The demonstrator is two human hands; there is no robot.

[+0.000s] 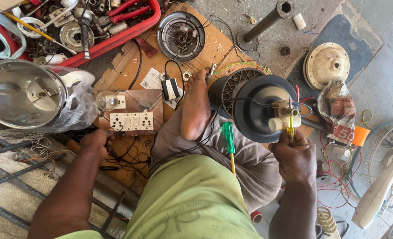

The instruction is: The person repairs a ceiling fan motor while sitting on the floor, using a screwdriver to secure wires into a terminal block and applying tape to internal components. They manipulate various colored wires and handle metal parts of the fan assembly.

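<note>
My right hand (296,157) grips a yellow-handled screwdriver (290,126), its tip up against the cream switch block on a black fan motor housing (255,106). My left hand (95,140) rests at the lower left edge of a wooden test board (132,108) that carries white switches, sockets and a bulb (106,101); the fingers touch black wires by the sockets. A green-handled screwdriver (228,137) lies on my lap. My bare foot (195,106) rests between the board and the motor.
A red tray (116,37) of tools sits at top left, a steel bowl (21,93) in a plastic bag at left. A round motor plate (181,35), a cream fan cover (326,64), a black pipe (265,22), loose wires and a white fan stand (380,186) lie around.
</note>
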